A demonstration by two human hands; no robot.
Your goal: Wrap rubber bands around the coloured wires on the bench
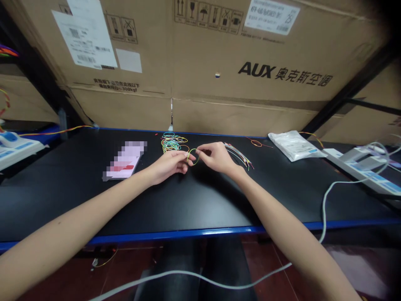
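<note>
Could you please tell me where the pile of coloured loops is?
In the head view, the pile of coloured loops lies on the table left of centre, just beyond the left hand and right of the phone.

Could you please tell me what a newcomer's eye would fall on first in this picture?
Probably the big cardboard panel printed AUX, standing behind the black table and filling the upper part of the view. Next come the left hand and right hand, close together over the table, a thin yellow-green loop held between them. Just behind the left hand lies a tangle of coloured loops.
</note>
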